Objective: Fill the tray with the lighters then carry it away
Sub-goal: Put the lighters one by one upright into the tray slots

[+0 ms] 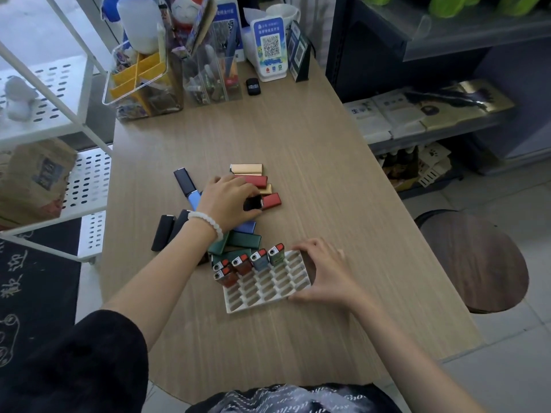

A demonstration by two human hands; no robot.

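A white slotted tray (269, 289) lies on the wooden table in front of me. Several lighters (247, 262) stand upright in its far-left slots. Behind it is a loose pile of lighters (238, 238) in green, blue, black, red and gold. My left hand (229, 201), with a bead bracelet at the wrist, reaches over the pile; its fingers close around a red lighter (269, 201) by its black end. My right hand (323, 269) rests on the tray's right edge, fingers spread along the rim.
Clear organisers (143, 81), a QR-code stand (269, 50) and a small black object (253, 86) crowd the table's far end. A white perforated shelf (89, 186) stands left. A round wooden stool (474, 260) and dark shelving with boxes are on the right.
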